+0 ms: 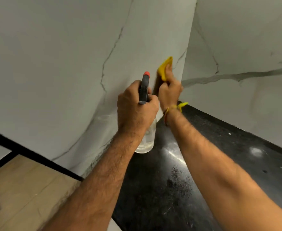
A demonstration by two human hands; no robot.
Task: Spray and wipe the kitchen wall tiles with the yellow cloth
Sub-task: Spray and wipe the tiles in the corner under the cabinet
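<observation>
My left hand [136,107] grips the neck of a clear spray bottle [147,139] with a black trigger head and a red nozzle tip, pointed up at the white marble-look wall tiles [67,67]. My right hand [169,90] presses a folded yellow cloth [165,67] flat against the tile, close to the inside corner where the two walls meet. The cloth shows above and left of the fingers; the rest is hidden under the hand. A yellow and red thread band circles my right wrist.
A black speckled countertop [220,155] runs below the right-hand wall [246,39], with droplets and glare on it. At lower left lie a beige floor [25,194] and a black frame bar [28,152].
</observation>
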